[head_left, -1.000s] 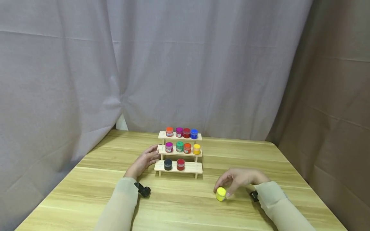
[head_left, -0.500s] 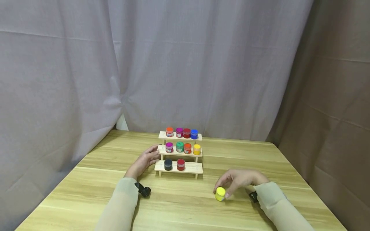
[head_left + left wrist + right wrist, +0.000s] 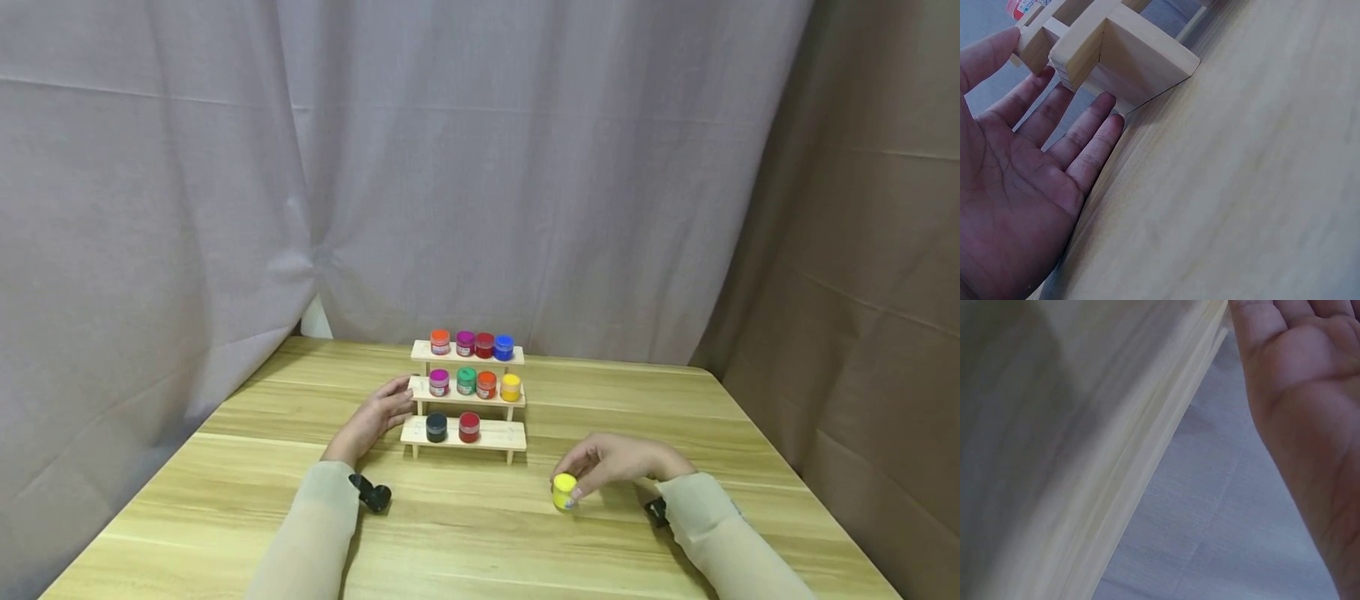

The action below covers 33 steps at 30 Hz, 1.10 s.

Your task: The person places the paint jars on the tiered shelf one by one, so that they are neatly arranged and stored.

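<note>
In the head view my right hand (image 3: 618, 462) pinches a small yellow paint jar (image 3: 564, 492) between thumb and fingers, low over the table, right of a three-tier wooden stand (image 3: 495, 435). Beside the stand's left end is my left hand (image 3: 375, 423). The left wrist view shows its palm and fairly straight fingers, with the thumb and fingertips at the ends of the wooden shelves (image 3: 1141, 56). Only the palm and finger bases of the right hand (image 3: 1316, 381) appear in the right wrist view; the jar is out of sight there.
Paint jars stand on every tier: a black jar (image 3: 436, 428) and a red jar (image 3: 468, 427) on the lowest, several on the middle and top tiers. The wooden table (image 3: 450, 533) is backed by a grey curtain (image 3: 525, 208).
My right hand has brought the yellow paint jar slightly left and farther from me, toward the stand. The left hand and the stand look the same as before.
</note>
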Tool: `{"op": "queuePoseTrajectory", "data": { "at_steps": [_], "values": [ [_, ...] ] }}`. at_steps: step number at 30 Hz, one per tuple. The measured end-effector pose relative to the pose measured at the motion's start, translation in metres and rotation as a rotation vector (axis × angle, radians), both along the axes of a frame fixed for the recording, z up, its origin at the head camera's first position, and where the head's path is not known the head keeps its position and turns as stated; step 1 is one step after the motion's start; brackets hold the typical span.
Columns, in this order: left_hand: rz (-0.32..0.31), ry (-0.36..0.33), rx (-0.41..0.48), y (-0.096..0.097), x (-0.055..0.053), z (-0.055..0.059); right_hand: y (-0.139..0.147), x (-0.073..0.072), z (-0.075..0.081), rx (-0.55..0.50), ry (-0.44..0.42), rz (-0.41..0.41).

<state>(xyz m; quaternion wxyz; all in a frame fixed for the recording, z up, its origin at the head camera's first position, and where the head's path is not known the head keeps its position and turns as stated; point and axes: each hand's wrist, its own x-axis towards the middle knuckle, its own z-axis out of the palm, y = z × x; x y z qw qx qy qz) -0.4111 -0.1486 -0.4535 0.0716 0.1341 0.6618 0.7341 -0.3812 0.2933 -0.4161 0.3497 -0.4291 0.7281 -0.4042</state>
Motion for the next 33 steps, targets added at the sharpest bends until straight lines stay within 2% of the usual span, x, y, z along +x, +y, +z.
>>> {"op": "queuePoseTrajectory", "data": {
  "at_steps": [6,18,27,33],
  "values": [
    [0.004,-0.011,-0.001,0.0003,0.0001,-0.0007,-0.0009,-0.0004,-0.0017,-0.035,0.048,-0.024],
    [0.010,-0.010,-0.004,0.0002,-0.0006,-0.0012,-0.0024,0.0003,0.0007,0.006,0.202,-0.161],
    [0.013,-0.009,0.003,0.0012,-0.0004,-0.0035,-0.0051,-0.0015,0.0050,0.012,0.270,-0.202],
    [-0.001,0.003,0.009,0.0000,-0.0003,-0.0021,-0.0063,-0.0031,0.0068,0.006,0.277,-0.212]
  ]
}}
